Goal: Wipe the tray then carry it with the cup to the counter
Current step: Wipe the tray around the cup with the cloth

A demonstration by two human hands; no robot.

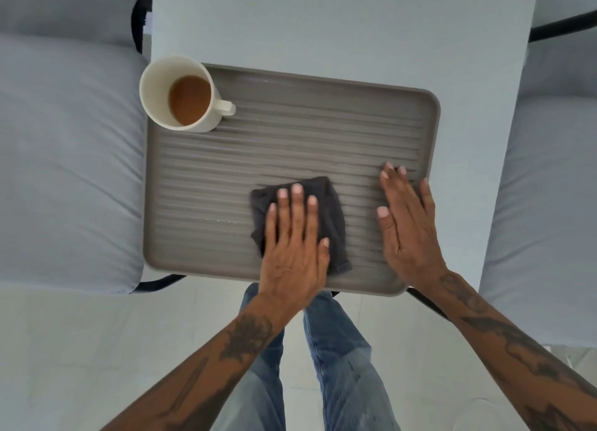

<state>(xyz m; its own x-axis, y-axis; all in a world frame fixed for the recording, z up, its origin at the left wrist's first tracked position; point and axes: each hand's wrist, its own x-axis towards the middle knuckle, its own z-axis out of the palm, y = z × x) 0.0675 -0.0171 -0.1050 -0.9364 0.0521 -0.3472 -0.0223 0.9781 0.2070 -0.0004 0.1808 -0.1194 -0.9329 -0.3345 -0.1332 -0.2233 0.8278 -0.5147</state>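
A grey ribbed tray [323, 133] lies on a narrow white table. In its far left corner stands a white cup [181, 93] with brown liquid inside, handle pointing right. A dark grey cloth [326, 201] lies on the tray's near middle. My left hand [292, 243] presses flat on the cloth with straight fingers. My right hand [408, 217] rests flat on the tray's near right part, fingers straight, holding nothing.
The white table [339, 26] stretches away beyond the tray. Light grey cushioned seats with black frames stand at the left [64, 156] and right [549, 204]. The tray's near edge overhangs the table toward my legs. Pale floor lies below.
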